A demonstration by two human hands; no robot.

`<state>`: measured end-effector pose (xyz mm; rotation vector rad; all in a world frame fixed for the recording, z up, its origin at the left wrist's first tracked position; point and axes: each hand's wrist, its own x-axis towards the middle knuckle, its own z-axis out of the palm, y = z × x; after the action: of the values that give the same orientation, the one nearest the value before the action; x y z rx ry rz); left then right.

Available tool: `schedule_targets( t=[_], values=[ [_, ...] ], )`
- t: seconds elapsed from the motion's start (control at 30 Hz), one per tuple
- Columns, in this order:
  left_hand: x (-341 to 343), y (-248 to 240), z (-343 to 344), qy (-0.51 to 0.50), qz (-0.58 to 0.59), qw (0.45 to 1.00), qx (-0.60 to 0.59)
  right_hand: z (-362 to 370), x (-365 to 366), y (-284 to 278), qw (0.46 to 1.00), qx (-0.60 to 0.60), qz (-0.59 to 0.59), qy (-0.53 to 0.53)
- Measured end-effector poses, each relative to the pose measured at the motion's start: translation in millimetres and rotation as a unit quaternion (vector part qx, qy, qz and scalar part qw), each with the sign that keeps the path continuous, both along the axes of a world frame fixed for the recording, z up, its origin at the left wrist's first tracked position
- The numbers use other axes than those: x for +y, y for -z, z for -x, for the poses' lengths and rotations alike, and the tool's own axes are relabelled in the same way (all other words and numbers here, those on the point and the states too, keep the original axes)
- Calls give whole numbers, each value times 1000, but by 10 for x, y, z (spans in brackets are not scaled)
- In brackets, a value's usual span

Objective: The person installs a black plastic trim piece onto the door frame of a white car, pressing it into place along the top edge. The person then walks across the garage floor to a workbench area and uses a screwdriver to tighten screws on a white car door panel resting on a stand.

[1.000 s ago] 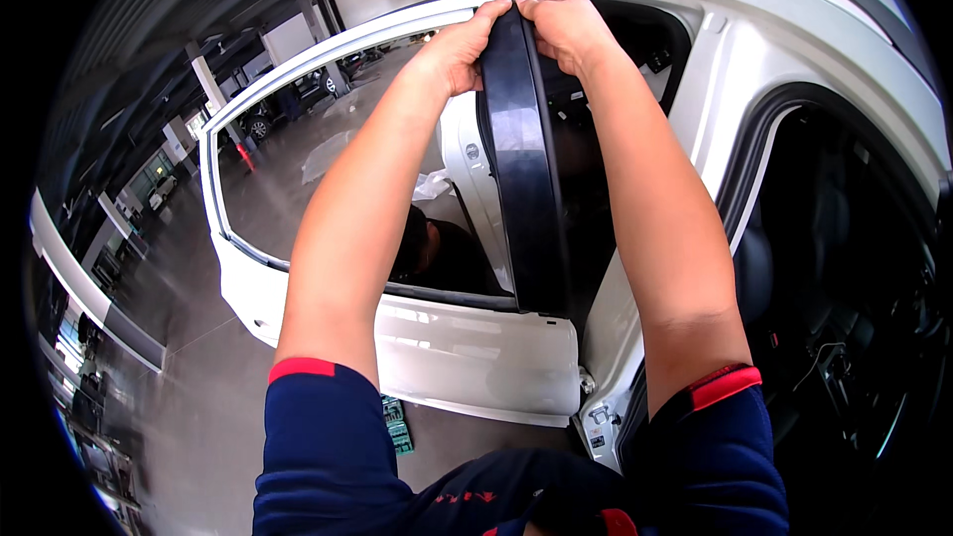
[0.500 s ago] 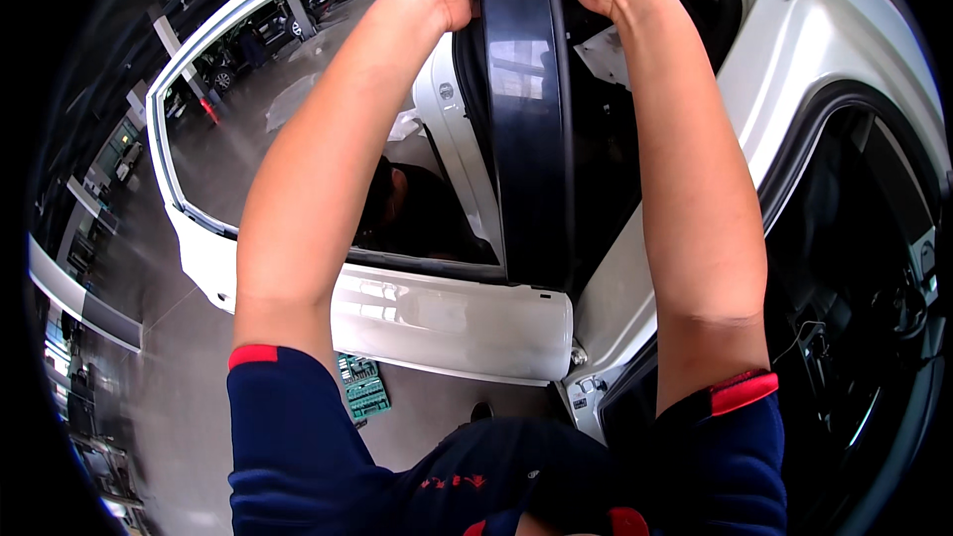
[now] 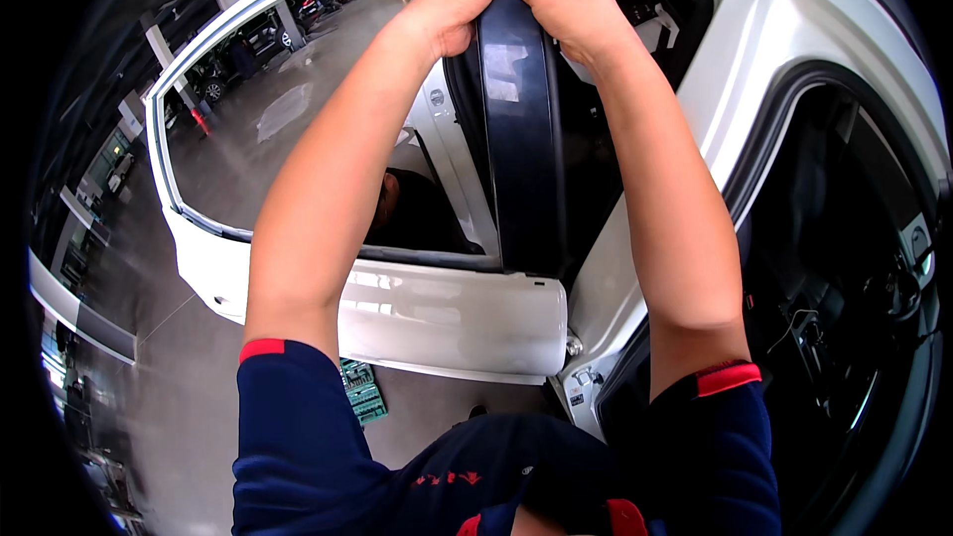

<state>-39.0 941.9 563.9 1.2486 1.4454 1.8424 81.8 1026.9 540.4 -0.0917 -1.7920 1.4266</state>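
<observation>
A long, glossy black door-pillar trim strip point(image 3: 518, 139) runs down the window frame of a white car door point(image 3: 452, 323). The door stands swung out from the car body. My left hand point(image 3: 459, 5) grips the strip's upper end from the left, thumb on its front face. Opposite it, my right hand point(image 3: 574, 8) closes on the right edge, its thumb pressing the front. Fingers behind the strip are partly hidden. At its lower end the strip meets the top of the door panel.
The white car body point(image 3: 710, 109) rises to the right, with another door opening and the dark cabin point(image 3: 834, 268) beyond. A green tool case point(image 3: 363, 397) lies open on the grey floor point(image 3: 189, 377) below the door. Parked cars and pillars stand far left.
Both hands sit lower in the picture and show more fully, still at the strip's upper end. The right hand's thumb now shows on the front face. The view has shifted slightly.
</observation>
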Motion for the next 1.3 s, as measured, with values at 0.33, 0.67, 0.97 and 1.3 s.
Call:
schedule_targets(
  t=[0.33,0.67,0.97,1.3],
  values=[
    [-188,333,-213,-44,35,997,43,-243,-129,524,998,-60,-33,3],
    [-183,341,-119,-27,12,997,64,-512,-303,998,992,-116,-32,-41],
    [-116,391,-13,16,32,997,61,-588,-380,1256,993,-84,82,-33],
    [-159,284,-167,0,26,999,23,-719,-502,1921,988,-20,152,-9]
  ],
)
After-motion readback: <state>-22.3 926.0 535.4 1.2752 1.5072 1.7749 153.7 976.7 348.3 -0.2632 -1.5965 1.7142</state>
